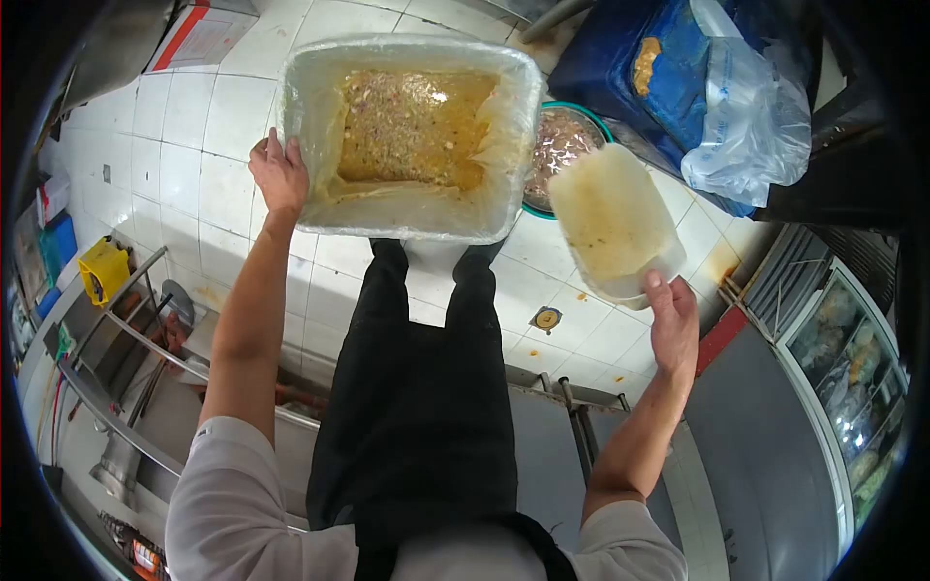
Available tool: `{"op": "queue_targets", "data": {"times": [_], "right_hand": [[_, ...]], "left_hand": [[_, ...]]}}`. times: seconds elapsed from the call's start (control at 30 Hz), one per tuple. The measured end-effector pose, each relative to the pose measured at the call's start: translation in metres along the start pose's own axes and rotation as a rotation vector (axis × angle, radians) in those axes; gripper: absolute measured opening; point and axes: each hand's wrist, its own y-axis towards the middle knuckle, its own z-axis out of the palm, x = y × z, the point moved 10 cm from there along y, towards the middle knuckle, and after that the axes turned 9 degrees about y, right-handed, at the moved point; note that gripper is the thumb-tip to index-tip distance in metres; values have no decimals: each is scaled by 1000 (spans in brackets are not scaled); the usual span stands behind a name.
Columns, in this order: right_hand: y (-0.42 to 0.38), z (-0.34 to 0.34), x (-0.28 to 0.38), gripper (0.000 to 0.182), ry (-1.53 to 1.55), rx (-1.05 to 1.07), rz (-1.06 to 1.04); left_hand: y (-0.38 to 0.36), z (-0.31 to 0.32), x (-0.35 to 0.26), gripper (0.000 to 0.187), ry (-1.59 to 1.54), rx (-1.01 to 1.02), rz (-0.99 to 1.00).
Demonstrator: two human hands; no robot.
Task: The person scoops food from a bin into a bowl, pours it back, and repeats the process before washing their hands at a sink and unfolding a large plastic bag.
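Observation:
A large rectangular tub [407,215] lined with clear plastic holds yellowish liquid with small bits in it. My left hand [279,174] is at the tub's left edge, its fingers against the rim. On the right, my right hand [671,320] grips the near end of a pale translucent container [620,218], thumb on the rim. Yellowish residue with a few dark specks coats the inside of that container. Just right of the tub, partly hidden by it and by the container, a round green-rimmed basin [593,114] holds pinkish pieces in liquid.
A blue bin [605,58] with plastic bags [751,116] stands at the upper right. White floor tiles surround a drain [546,319]. A glass-door cooler [843,358] is at the far right. Metal rails [155,349] and a yellow container [104,271] are on the left.

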Motion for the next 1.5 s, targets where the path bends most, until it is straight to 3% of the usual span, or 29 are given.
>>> {"op": "queue_targets", "data": {"times": [0.07, 0.17, 0.23, 0.3, 0.33, 0.4, 0.47, 0.53, 0.57, 0.6, 0.7, 0.73, 0.8, 0.83, 0.87, 0.9, 0.97, 1.03, 1.07, 1.13, 1.3, 1.4, 1.5], "right_hand": [[-6, 19, 11, 43, 114, 30, -30], [-7, 71, 36, 39, 375, 145, -80], [1, 115, 48, 36, 392, 187, -50], [18, 169, 45, 40, 527, 214, -151], [23, 190, 52, 43, 569, 185, -216], [21, 222, 77, 43, 432, 283, -132], [29, 250, 77, 47, 521, 236, -214], [41, 268, 64, 46, 347, 200, -227], [45, 267, 59, 46, 259, 184, -227], [45, 264, 62, 44, 310, 217, -313], [51, 224, 42, 38, 434, 253, -302], [64, 206, 12, 27, 382, 166, -320], [85, 145, -39, 22, 430, 39, -245], [106, 118, -86, 18, 463, -84, -134], [123, 89, -114, 16, 450, -214, -344], [156, 70, -185, 18, 395, -270, -242], [171, 26, -221, 26, -136, -395, -46], [203, 12, -276, 36, -304, -462, 98], [217, 12, -289, 43, -402, -520, 26], [260, 30, -344, 45, -292, -400, 199], [276, 35, -390, 44, -18, -270, 471], [282, 35, -388, 38, -101, -319, 314], [275, 39, -395, 37, 175, -301, 421]], "left_hand": [[-2, -17, -9, 44, 62, -35, -18], [-15, -84, -63, 39, -184, -86, 176], [-43, -82, -83, 30, -395, 322, 124], [-75, -124, -140, 21, -588, 414, 334], [-81, -133, -157, 21, -630, 454, 306], [-90, -142, -177, 19, -698, 536, 236], [-87, -124, -169, 19, -636, 469, 172], [-84, -107, -162, 19, -604, 383, 144], [-85, -98, -158, 17, -600, 392, 128], [-86, -89, -154, 17, -595, 400, 112], [-88, -79, -157, 16, -554, 439, 77], [-88, -76, -157, 17, -563, 456, 51], [-87, -69, -156, 19, -576, 460, 10], [-87, -64, -154, 19, -573, 454, 7], [-88, -58, -150, 20, -569, 448, 4], [-89, -53, -148, 21, -564, 445, 2], [-92, -46, -147, 22, -591, 449, 1], [-93, -38, -149, 23, -585, 458, -5], [-94, -35, -149, 24, -564, 475, -11], [-97, -30, -152, 25, -540, 492, -12], [-98, -24, -162, 23, -529, 489, -19], [-95, -27, -168, 23, -540, 476, -32], [-95, -31, -173, 22, -545, 465, -50]]}}
